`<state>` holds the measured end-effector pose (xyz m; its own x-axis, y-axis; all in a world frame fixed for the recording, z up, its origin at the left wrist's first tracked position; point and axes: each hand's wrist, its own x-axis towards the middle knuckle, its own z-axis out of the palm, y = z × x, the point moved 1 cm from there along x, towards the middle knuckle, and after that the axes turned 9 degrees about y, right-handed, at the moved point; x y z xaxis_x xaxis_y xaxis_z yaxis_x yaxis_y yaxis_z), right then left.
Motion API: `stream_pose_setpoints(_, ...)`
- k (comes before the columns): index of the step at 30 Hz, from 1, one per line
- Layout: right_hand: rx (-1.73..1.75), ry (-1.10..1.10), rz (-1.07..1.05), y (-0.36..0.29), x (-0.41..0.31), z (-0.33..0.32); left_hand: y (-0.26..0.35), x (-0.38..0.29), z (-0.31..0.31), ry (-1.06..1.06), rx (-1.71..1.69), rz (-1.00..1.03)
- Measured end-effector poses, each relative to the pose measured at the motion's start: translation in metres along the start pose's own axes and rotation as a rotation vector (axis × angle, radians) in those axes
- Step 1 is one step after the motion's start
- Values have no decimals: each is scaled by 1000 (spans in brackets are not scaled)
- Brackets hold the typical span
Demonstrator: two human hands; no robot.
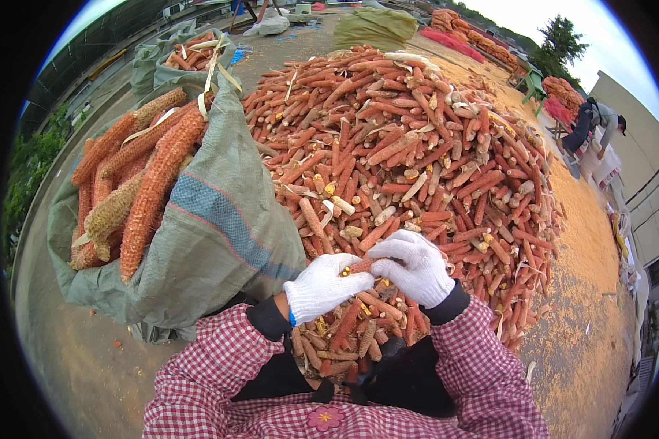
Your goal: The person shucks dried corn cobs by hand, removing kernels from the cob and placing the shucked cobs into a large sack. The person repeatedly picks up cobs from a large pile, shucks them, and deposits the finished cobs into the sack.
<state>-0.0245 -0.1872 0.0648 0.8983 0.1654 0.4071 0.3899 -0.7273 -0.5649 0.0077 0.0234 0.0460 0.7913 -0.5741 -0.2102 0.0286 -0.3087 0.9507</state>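
Both my hands wear white knit gloves and meet over the near side of a large heap of corn cobs (395,148). Between them is a reddish corn cob (362,266) with a few yellow kernels still on it. My left hand (329,285) grips its left end, thumb along the near side. My right hand (412,266) has its fingers curled over the other end, hiding much of it. Just left of my hands stands a woven green sack (219,219) with a blue stripe, its open mouth full of bare cobs (159,192).
Behind that sack is another sack (167,77) of cobs. Loose corn kernels (576,263) cover the ground to the right. A person (593,129) bends over near white sacks at the far right. A yellow-green sack (373,27) and orange net bags (472,38) lie beyond the heap.
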Motion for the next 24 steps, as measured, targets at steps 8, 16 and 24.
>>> stream_pose_setpoints(8,590,-61,829,16,5,12,-19,4,15,205,413,130)
stream_pose_setpoints(16,448,-195,598,16,-4,7,-16,4,-5,-28,-216,-246)
stream_pose_setpoints(24,871,19,873,22,0,19,-10,2,7,195,444,143)
